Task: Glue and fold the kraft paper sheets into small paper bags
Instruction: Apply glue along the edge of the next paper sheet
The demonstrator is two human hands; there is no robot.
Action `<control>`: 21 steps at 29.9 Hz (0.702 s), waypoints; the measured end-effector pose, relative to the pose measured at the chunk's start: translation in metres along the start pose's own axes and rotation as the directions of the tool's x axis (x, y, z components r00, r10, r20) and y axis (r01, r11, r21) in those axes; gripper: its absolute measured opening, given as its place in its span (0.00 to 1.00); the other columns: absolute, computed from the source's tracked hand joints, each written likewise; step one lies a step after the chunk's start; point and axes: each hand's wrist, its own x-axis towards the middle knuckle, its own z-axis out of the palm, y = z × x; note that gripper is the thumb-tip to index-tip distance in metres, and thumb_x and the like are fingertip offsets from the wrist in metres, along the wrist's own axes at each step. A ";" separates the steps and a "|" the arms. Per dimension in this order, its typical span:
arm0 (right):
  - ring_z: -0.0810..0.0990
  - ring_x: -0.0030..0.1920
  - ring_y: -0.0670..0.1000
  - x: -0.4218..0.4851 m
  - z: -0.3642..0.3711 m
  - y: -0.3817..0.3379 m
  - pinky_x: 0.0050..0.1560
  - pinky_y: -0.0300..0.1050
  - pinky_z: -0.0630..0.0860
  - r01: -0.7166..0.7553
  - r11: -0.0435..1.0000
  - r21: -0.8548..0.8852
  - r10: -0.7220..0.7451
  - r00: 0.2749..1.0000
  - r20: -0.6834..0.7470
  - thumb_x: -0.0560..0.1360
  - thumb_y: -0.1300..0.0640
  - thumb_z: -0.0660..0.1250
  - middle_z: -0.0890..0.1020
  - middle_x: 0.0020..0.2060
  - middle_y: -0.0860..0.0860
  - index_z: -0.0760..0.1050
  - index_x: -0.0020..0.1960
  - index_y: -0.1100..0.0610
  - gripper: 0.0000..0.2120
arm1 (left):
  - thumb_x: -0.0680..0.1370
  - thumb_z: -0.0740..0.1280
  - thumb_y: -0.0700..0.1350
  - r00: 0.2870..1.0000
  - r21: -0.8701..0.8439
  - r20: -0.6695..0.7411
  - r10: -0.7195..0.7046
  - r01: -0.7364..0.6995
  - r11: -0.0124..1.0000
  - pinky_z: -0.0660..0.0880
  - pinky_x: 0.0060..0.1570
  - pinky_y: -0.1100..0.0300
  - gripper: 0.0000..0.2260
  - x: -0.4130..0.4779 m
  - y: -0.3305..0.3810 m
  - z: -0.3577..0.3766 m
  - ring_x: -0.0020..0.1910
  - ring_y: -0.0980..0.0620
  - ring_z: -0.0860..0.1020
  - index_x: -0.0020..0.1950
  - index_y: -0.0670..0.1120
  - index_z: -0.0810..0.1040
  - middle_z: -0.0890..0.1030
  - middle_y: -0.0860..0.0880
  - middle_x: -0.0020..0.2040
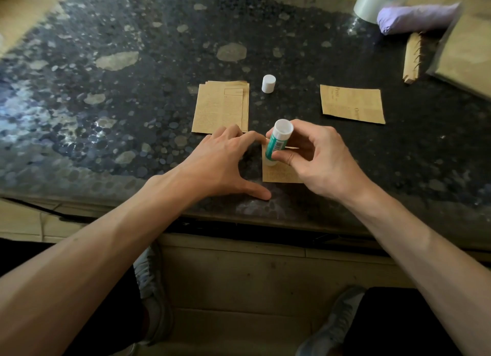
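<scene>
Glue stick point(277, 143) was pinched between the thumb and fingers of my right hand point(321, 161), tilted, with its lower end down on the small kraft sheet point(281, 173) that lay near the front edge of the dark speckled table point(132, 103). My left hand point(225, 164) lay spread and flat, grasping nothing, thumb on the tabletop and fingertips point(255, 136) reaching the sheet's upper left corner; whether they truly pinned the paper I could not tell, since the stick hid that spot. I judged this to be the gluing stroke along the left margin. To do it well I needed the left fingers firmly on the paper so it would not drag with the stick. The pressure had to be light and even so thin kraft would not wrinkle. The band of glue had to run narrow and right to the edge, without smearing onto the table. The white cap point(268, 83) stood upright well beyond the work. A stack of kraft sheets point(221, 107) lay just past my left fingers, and a single kraft piece point(352, 103) lay off to the right.
</scene>
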 end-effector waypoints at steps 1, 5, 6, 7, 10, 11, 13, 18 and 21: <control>0.81 0.63 0.42 0.000 0.000 0.000 0.63 0.40 0.79 0.003 1.000 0.006 -0.003 1.000 0.014 0.78 0.56 0.74 0.84 0.57 0.41 0.80 0.63 0.51 0.14 | 0.58 0.69 0.77 1.000 0.002 0.001 -0.002 0.002 1.000 0.68 0.63 0.53 0.49 0.000 0.000 0.000 0.61 0.52 0.67 0.76 0.61 0.62 0.66 0.56 0.57; 0.82 0.59 0.40 -0.002 -0.001 -0.001 0.61 0.40 0.80 0.015 1.000 0.020 -0.016 1.000 0.008 0.77 0.54 0.76 0.85 0.55 0.41 0.81 0.62 0.51 0.15 | 0.58 0.68 0.77 1.000 0.006 -0.004 -0.003 0.003 1.000 0.66 0.61 0.55 0.49 0.000 0.000 0.000 0.61 0.53 0.67 0.76 0.62 0.62 0.65 0.56 0.56; 0.83 0.58 0.40 -0.002 -0.001 -0.001 0.59 0.38 0.81 0.017 1.000 0.019 -0.017 1.000 -0.002 0.76 0.53 0.77 0.85 0.53 0.41 0.82 0.61 0.51 0.14 | 0.58 0.68 0.77 1.000 0.003 -0.005 -0.002 0.002 1.000 0.66 0.60 0.56 0.49 0.000 -0.001 0.000 0.61 0.53 0.66 0.76 0.62 0.62 0.65 0.56 0.56; 0.83 0.56 0.39 -0.003 -0.002 -0.002 0.57 0.37 0.81 0.017 1.000 0.024 -0.017 1.000 -0.011 0.75 0.52 0.78 0.85 0.52 0.41 0.82 0.60 0.50 0.14 | 0.58 0.68 0.77 1.000 0.001 -0.007 0.001 0.000 1.000 0.66 0.60 0.56 0.48 0.001 -0.001 0.001 0.60 0.54 0.66 0.75 0.62 0.62 0.65 0.56 0.56; 0.84 0.53 0.38 -0.005 -0.003 -0.004 0.55 0.36 0.81 0.012 0.999 0.040 -0.011 1.000 -0.027 0.73 0.49 0.79 0.85 0.50 0.41 0.81 0.58 0.49 0.15 | 0.59 0.69 0.77 1.000 -0.002 -0.010 0.004 -0.004 1.000 0.66 0.60 0.55 0.48 0.001 -0.002 0.001 0.59 0.55 0.65 0.76 0.62 0.62 0.65 0.57 0.56; 0.84 0.53 0.39 -0.006 -0.003 -0.005 0.54 0.36 0.81 0.011 0.999 0.040 -0.010 1.000 -0.030 0.73 0.48 0.79 0.85 0.50 0.41 0.82 0.57 0.50 0.15 | 0.59 0.69 0.77 1.000 -0.002 -0.011 0.005 -0.005 1.000 0.66 0.60 0.55 0.48 0.001 -0.002 0.001 0.58 0.55 0.64 0.76 0.62 0.62 0.65 0.56 0.56; 0.84 0.52 0.38 -0.007 -0.003 -0.006 0.53 0.35 0.81 0.012 0.999 0.039 -0.011 1.000 -0.028 0.72 0.47 0.79 0.85 0.49 0.40 0.82 0.56 0.50 0.16 | 0.60 0.70 0.76 1.000 0.001 -0.010 0.005 -0.005 1.000 0.66 0.60 0.55 0.48 0.001 -0.002 0.001 0.58 0.56 0.63 0.76 0.61 0.62 0.65 0.56 0.56; 0.84 0.53 0.38 -0.011 -0.003 -0.008 0.55 0.38 0.82 0.011 0.998 0.057 -0.011 1.000 0.007 0.71 0.47 0.79 0.85 0.50 0.40 0.81 0.57 0.50 0.17 | 0.59 0.69 0.77 1.000 0.010 -0.006 0.003 -0.003 1.000 0.68 0.62 0.53 0.48 0.001 -0.001 0.001 0.60 0.53 0.67 0.75 0.61 0.62 0.66 0.55 0.57; 0.84 0.54 0.38 -0.013 -0.003 -0.009 0.57 0.41 0.83 0.019 0.998 0.060 -0.021 0.999 0.039 0.72 0.48 0.79 0.86 0.52 0.42 0.81 0.58 0.50 0.17 | 0.59 0.68 0.77 1.000 0.007 -0.008 0.004 -0.003 1.000 0.68 0.61 0.53 0.48 0.001 -0.001 0.001 0.61 0.52 0.67 0.75 0.61 0.62 0.67 0.55 0.57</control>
